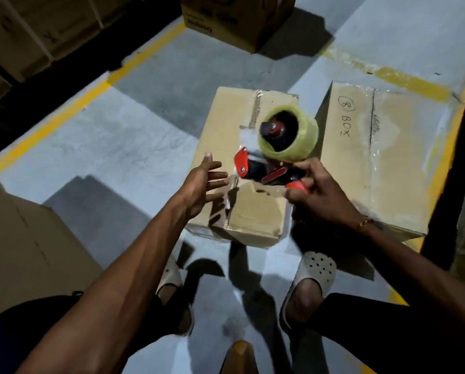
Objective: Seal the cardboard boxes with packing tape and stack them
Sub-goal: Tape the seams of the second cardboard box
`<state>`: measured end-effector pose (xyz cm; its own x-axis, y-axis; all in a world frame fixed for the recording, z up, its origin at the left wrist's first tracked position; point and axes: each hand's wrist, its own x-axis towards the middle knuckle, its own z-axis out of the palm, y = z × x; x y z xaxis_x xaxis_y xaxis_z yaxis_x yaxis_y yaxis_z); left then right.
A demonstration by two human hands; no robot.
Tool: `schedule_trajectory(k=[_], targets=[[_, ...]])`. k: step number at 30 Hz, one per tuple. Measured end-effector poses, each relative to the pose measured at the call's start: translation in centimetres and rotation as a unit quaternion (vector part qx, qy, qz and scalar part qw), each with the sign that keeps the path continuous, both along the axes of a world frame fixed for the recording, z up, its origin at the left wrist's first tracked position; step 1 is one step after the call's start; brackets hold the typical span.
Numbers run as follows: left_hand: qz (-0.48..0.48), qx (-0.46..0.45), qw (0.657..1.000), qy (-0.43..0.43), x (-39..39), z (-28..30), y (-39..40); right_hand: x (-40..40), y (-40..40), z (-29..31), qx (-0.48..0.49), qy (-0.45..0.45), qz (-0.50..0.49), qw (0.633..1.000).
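Red tape dispenser gripped by right hand, seemingly above the box; left hand fingers spread.

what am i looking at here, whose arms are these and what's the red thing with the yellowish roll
There is no machine here. The single picture comes from a camera worn on a person's head, looking down at their own arms, legs and sandals. The right hand grips the red handle of a tape dispenser, which carries a roll of clear packing tape. The left hand is open, fingers spread, next to a small cardboard box standing on the grey floor. Beside it stands a larger box with "8 BOX" written on it and tape already along its seam. More boxes stand around.
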<state>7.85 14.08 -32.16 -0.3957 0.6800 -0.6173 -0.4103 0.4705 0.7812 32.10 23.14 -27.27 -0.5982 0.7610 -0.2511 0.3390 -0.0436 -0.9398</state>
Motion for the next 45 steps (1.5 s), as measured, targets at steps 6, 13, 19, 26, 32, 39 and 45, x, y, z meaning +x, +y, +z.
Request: schedule_trajectory(k=[6, 13, 19, 26, 32, 39, 45], targets=[[0.017, 0.073, 0.98, -0.183, 0.6, 2.9, -3.2, -0.1, -2.5, 3.1, 0.075, -0.031, 0.096, 0.992], [0.133, 0.057, 0.97, -0.197, 1.6, 1.2, -6.1, 0.4, -3.4, 4.1, 0.119, -0.026, 0.181, 0.976], [0.136, 0.081, 0.967, -0.199, 2.6, 1.4, -5.0, 0.3, -2.9, 4.7, 0.184, -0.058, 0.237, 0.952], [0.146, 0.043, 0.957, -0.245, 2.5, 0.4, -4.6, 0.4, -1.7, 4.6, 0.225, -0.059, 0.259, 0.937], [0.082, -0.017, 0.968, -0.236, 2.0, 0.0, -5.0, 0.4, -1.3, 4.1, 0.236, -0.062, 0.271, 0.931], [0.047, -0.066, 0.982, -0.169, 1.3, -1.3, -5.6, 0.0, -1.5, 3.4, 0.277, -0.095, 0.311, 0.904], [0.013, -0.094, 0.979, -0.182, 1.3, -2.9, -6.3, -0.5, -1.6, 3.2, 0.281, -0.098, 0.321, 0.899]])
